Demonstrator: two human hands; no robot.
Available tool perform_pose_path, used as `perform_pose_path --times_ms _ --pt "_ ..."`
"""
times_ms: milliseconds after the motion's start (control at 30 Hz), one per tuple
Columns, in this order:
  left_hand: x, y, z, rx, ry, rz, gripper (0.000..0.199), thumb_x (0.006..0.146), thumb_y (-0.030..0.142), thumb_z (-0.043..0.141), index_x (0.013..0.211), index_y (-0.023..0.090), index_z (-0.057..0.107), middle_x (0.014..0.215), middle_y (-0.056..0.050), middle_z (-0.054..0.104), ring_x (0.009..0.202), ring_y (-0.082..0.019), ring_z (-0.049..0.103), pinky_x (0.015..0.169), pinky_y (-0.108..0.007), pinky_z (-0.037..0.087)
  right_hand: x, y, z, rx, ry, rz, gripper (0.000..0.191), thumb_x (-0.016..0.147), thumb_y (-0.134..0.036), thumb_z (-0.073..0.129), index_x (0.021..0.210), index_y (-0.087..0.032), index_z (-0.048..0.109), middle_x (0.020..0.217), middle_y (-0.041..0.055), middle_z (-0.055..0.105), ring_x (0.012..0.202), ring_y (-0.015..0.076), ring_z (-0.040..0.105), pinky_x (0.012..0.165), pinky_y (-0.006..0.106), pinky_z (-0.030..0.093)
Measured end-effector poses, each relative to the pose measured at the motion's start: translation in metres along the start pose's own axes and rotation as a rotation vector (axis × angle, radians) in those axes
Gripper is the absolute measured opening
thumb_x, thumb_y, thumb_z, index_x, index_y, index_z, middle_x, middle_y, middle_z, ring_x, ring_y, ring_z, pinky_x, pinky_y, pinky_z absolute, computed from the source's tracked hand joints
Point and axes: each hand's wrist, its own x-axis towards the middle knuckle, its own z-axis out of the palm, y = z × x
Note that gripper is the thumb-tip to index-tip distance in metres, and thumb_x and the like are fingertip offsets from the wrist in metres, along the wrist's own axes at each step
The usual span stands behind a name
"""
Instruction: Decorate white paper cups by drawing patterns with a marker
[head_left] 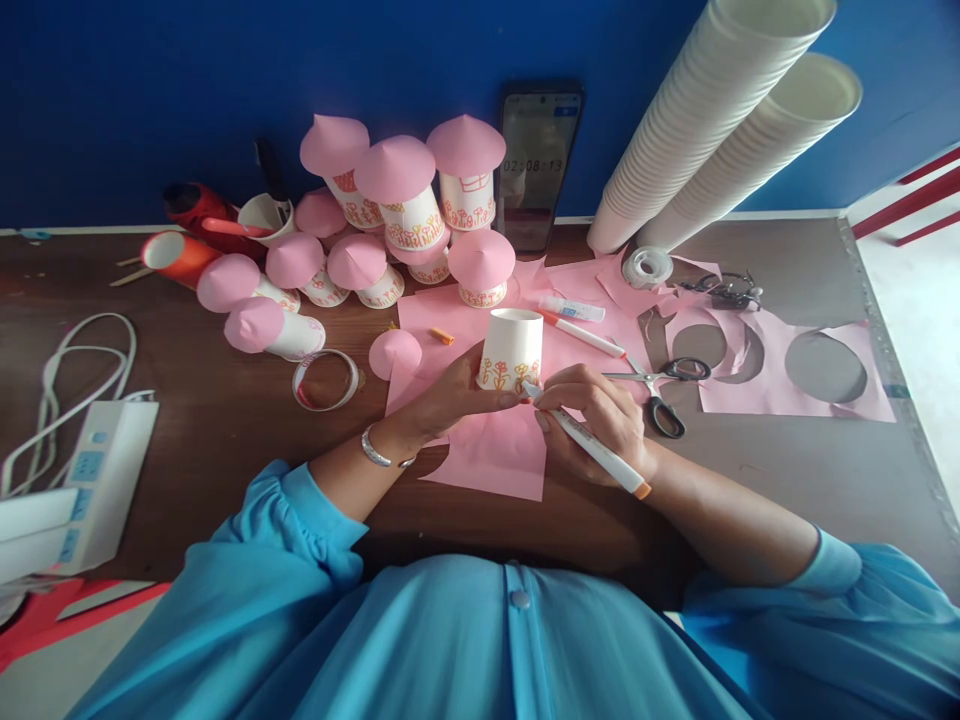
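Note:
My left hand [459, 388] grips a white paper cup [513, 340] from its left side and below. The cup is upside down, with red and orange flowers drawn round its lower band. In my right hand [600, 425] is a white marker with an orange end [600, 452]. Its tip meets the cup near the rim, at the right end of the flowers. Beneath both hands lie pink paper sheets [499, 465]. A small orange cap [442, 336] lies left of the cup, and a red-capped marker [585, 335] lies behind my right hand.
Several finished cups with pink cone roofs [396, 170] stand at the back left. Black-handled scissors [664, 395], cut pink scraps [795, 400] and a tape roll [647, 268] lie right. Tall cup stacks [705, 110] and a phone [540, 165] lean on the blue wall. A power strip [101, 480] is left.

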Motion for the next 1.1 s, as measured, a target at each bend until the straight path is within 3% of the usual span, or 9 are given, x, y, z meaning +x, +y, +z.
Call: perform_pose_path --times_ms 600,1100 --pt "-0.0004 -0.0020 -0.0014 0.024 0.014 -0.019 0.054 0.071 0.029 0.087 0.118 0.019 0.060 0.112 -0.007 0.071 0.101 -0.021 0.065 0.088 -0.034 0.051 0.0006 0.0000 0.0013 0.024 0.008 -0.004 0.018 0.087 -0.008 0.060 0.100 -0.020 0.058 0.079 0.0031 0.064 0.068 0.0163 0.066 0.058 0.027 0.055" --pt "0.0010 -0.0015 -0.0015 -0.017 -0.009 0.007 0.046 0.073 0.031 0.085 0.113 0.019 0.064 0.103 -0.006 0.073 0.094 -0.020 0.067 0.089 -0.036 0.053 0.0009 -0.0019 -0.0005 -0.018 0.001 0.025 0.017 0.087 -0.008 0.059 0.098 -0.021 0.057 0.079 0.0026 0.064 0.068 0.0153 0.065 0.058 0.026 0.054"
